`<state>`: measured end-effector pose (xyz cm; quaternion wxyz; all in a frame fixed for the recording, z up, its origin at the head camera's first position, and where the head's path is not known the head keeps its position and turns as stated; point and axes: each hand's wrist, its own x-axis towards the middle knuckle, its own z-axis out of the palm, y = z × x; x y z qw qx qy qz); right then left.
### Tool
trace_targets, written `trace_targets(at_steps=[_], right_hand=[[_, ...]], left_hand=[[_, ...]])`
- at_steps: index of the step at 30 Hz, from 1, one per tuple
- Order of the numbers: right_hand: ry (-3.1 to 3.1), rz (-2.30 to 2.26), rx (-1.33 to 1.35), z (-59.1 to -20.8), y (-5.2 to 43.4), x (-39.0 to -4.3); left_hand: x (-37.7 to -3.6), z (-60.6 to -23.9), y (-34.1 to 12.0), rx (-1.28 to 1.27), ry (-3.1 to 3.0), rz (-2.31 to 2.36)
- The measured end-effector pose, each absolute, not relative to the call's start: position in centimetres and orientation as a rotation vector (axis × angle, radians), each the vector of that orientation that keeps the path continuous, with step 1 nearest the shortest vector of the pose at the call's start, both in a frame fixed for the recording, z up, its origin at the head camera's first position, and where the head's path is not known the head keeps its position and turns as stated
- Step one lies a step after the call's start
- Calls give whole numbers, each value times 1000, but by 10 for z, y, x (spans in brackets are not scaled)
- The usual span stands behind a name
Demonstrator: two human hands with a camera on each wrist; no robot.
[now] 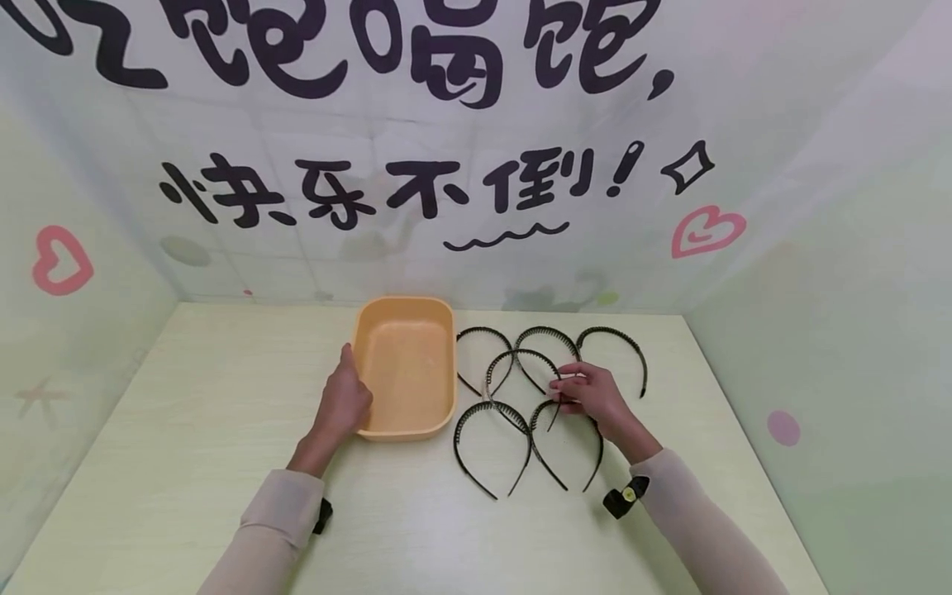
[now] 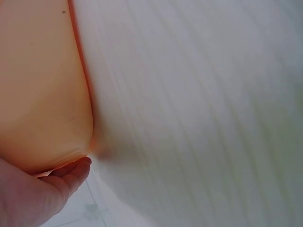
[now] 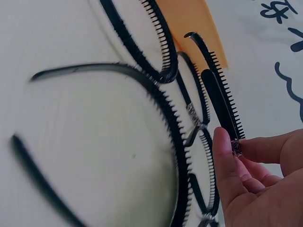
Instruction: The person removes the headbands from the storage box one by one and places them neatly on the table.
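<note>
With its thumb over the left rim, my left hand (image 1: 344, 402) grips the orange, round-cornered rectangular basin (image 1: 405, 372); the left wrist view shows the fingers along the basin's outer wall (image 2: 42, 94). Nothing lies inside the basin. To its right, my right hand (image 1: 595, 398) pinches one black toothed headband (image 1: 522, 351) between thumb and fingers. In the right wrist view the pinch is at a small glittery patch on this headband (image 3: 222, 90), which is raised above the others. Two more headbands lie nearest the front, a left one (image 1: 494, 404) and a right one (image 1: 601, 446), partly behind my right hand.
Along the back of the pale table (image 1: 186, 463) lie three headbands: left (image 1: 483, 329), middle (image 1: 546, 329) and right (image 1: 611, 330). A wall with black lettering (image 1: 427, 188) stands behind, and side walls (image 1: 833, 347) close in the table at left and right.
</note>
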<state>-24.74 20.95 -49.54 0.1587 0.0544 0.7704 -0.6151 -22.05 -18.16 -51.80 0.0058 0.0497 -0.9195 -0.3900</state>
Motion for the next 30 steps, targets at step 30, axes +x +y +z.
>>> trace_targets(at_steps=[30], right_hand=[[2305, -1686, 253, -507, 292, -226]], left_hand=[[-222, -520, -183, 173, -2896, -1210]])
